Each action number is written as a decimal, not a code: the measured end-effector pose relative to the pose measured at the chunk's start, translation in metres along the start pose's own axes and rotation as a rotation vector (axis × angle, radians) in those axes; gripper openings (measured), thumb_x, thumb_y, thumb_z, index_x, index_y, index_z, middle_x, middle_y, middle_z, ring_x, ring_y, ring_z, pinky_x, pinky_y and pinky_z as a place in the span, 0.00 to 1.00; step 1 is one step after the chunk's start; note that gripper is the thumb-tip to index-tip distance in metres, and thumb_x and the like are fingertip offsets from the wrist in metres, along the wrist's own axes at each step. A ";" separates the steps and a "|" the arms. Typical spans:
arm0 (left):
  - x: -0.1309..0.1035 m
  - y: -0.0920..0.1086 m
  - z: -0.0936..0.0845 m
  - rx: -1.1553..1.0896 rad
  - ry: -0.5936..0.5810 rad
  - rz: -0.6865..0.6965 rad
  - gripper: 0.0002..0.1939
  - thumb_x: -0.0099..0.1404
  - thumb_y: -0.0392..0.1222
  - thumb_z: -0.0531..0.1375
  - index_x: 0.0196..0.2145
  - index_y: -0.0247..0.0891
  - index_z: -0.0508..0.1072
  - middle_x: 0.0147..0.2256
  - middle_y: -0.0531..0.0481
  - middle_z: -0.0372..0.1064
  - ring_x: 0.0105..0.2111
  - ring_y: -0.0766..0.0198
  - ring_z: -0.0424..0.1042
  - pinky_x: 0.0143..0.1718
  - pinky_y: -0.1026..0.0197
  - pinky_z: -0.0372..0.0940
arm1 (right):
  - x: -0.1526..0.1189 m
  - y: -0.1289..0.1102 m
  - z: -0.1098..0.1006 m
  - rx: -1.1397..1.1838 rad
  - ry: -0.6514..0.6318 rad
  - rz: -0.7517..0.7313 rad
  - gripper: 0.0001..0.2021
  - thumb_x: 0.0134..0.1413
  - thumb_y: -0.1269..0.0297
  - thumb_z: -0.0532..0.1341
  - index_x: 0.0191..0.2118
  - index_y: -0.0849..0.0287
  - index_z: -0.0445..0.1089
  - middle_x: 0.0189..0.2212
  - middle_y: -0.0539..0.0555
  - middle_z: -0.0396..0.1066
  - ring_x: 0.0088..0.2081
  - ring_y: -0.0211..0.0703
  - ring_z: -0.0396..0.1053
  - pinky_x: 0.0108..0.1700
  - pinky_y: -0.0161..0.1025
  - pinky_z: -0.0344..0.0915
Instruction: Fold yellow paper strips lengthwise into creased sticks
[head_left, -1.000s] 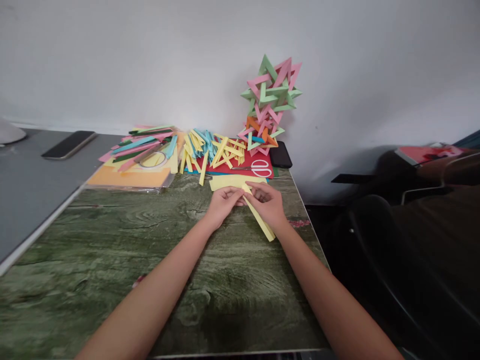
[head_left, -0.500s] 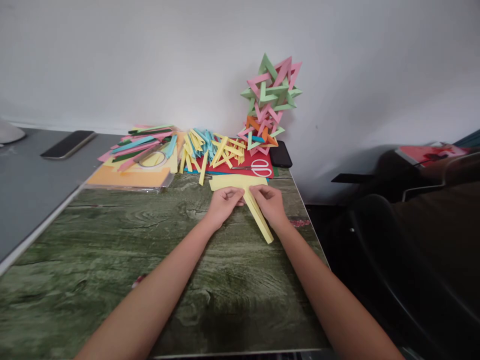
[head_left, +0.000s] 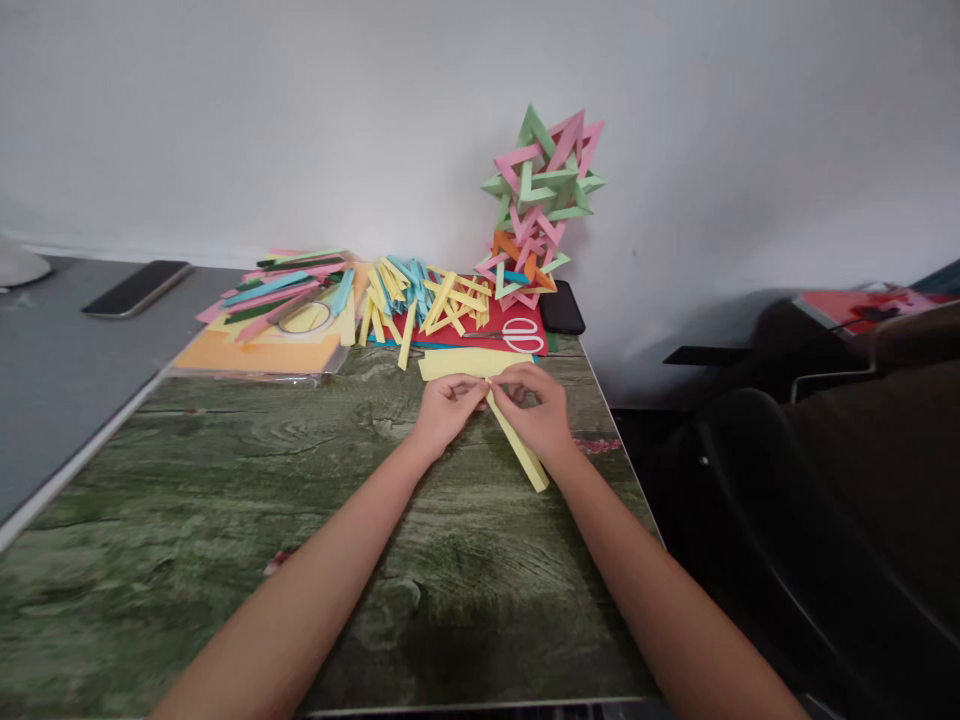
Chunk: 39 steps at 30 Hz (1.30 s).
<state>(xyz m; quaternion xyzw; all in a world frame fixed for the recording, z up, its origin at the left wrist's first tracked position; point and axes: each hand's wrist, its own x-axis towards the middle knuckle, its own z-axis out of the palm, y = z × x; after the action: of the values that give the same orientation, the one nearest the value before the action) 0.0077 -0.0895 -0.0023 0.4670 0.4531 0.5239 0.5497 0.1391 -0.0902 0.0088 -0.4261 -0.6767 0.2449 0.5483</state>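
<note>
The left hand pinches the upper end of a yellow paper strip between thumb and fingers. The right hand pinches the same end, its fingertips just beside those of the left. From these fingertips the strip slants toward the wearer, partly under the right hand, above the bench. Just beyond both hands lies a yellow sheet. Farther beyond the right hand are scissors and a pink-and-green paper model.
</note>
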 end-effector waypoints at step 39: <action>0.002 -0.002 0.001 -0.054 -0.075 0.017 0.11 0.50 0.43 0.62 0.31 0.35 0.74 0.30 0.49 0.72 0.30 0.65 0.69 0.37 0.61 0.64 | 0.002 0.005 -0.003 -0.007 -0.069 0.003 0.06 0.47 0.68 0.57 0.31 0.58 0.71 0.25 0.50 0.65 0.21 0.32 0.57 0.21 0.32 0.54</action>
<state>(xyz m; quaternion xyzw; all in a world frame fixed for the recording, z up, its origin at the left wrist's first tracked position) 0.0093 -0.0871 -0.0036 0.4751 0.4139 0.5228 0.5741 0.1437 -0.0865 0.0067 -0.4204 -0.6951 0.2581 0.5230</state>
